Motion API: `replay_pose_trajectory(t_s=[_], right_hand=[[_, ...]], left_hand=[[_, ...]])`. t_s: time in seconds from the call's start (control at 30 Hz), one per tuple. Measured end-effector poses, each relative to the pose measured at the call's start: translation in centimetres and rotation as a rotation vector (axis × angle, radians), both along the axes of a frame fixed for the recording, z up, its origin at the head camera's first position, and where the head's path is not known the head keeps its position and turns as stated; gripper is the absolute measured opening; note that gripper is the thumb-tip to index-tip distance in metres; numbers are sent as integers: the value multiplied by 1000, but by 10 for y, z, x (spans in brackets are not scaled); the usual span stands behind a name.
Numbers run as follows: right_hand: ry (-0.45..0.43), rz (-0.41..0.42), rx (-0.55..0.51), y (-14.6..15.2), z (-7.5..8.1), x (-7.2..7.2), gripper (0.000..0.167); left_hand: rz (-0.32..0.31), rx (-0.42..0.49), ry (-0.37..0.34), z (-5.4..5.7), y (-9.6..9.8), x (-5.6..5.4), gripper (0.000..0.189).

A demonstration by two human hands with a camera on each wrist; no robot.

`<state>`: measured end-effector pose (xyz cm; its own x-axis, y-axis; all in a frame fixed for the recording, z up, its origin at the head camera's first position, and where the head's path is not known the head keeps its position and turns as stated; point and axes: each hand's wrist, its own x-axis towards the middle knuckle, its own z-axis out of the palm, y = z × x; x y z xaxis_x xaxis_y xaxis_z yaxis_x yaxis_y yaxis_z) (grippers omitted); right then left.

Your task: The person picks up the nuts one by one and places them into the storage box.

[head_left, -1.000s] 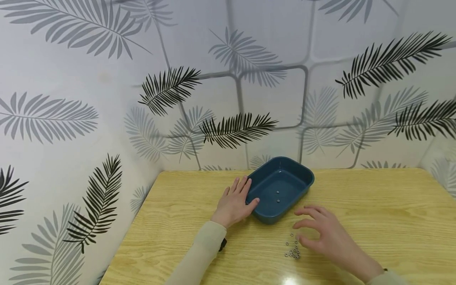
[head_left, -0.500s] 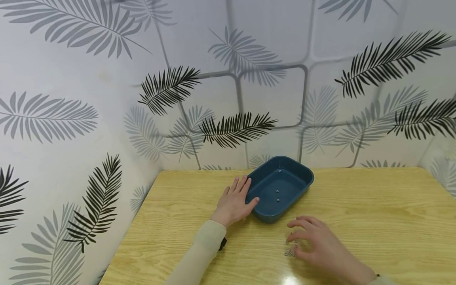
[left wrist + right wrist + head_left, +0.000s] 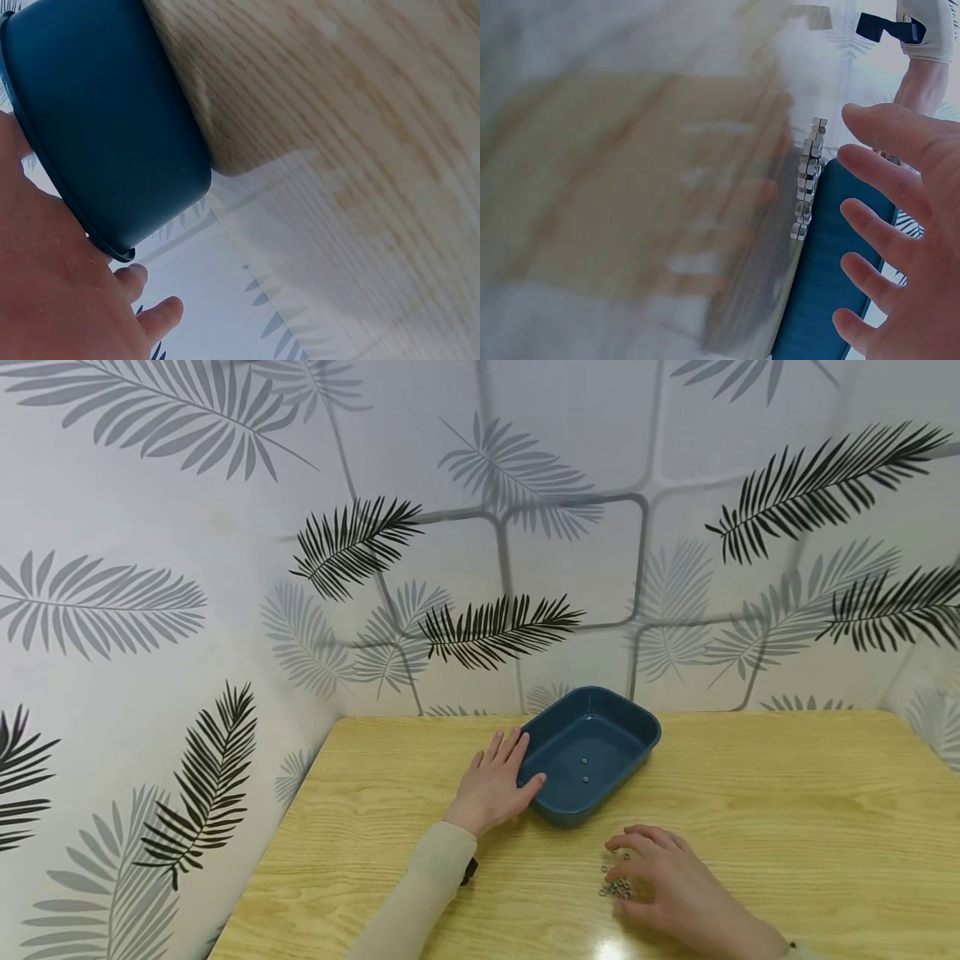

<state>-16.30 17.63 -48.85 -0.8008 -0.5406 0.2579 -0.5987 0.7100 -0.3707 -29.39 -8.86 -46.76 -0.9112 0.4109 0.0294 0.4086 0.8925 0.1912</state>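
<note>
A deep blue rectangular tray (image 3: pixel 637 714) stands on the table with two small metal nuts (image 3: pixel 585 770) on its floor. My left hand (image 3: pixel 491 789) rests along its left side, thumb at the rim and fingers extended. The left wrist view shows the tray's outer wall (image 3: pixel 112 127) beside that hand. In front of the tray lies a small heap of nuts (image 3: pixel 617 888), a few loose around it. My right hand (image 3: pixel 671 881) hovers at the heap's right, its bent fingers partly covering it. In the right wrist view its fingers (image 3: pixel 877 229) are spread beside the nuts (image 3: pixel 806 180).
The light wood-grain table (image 3: pixel 787 802) reaches back to a wall (image 3: pixel 570 568) with a leaf pattern. A bright glare spot (image 3: pixel 609 950) lies at the table's near side. A dark band (image 3: pixel 469 872) is at the left wrist.
My right hand has moved left and nearer to me, over the heap of nuts. The left hand and the tray have stayed in place.
</note>
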Motion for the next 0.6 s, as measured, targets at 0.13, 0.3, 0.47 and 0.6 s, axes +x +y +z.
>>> replay_pose_trajectory(t_s=[0.13, 0.3, 0.47, 0.6], right_hand=[[-9, 2, 26, 1, -1, 0, 17], [-8, 6, 40, 0, -1, -1, 17], [11, 0, 45, 1, -1, -1, 19], [32, -3, 44, 0, -2, -2, 21]], left_hand=[[1, 1, 0, -1, 1, 0, 75], [4, 0, -4, 0, 1, 0, 74], [4, -1, -4, 0, 1, 0, 74], [6, -6, -5, 0, 1, 0, 74]])
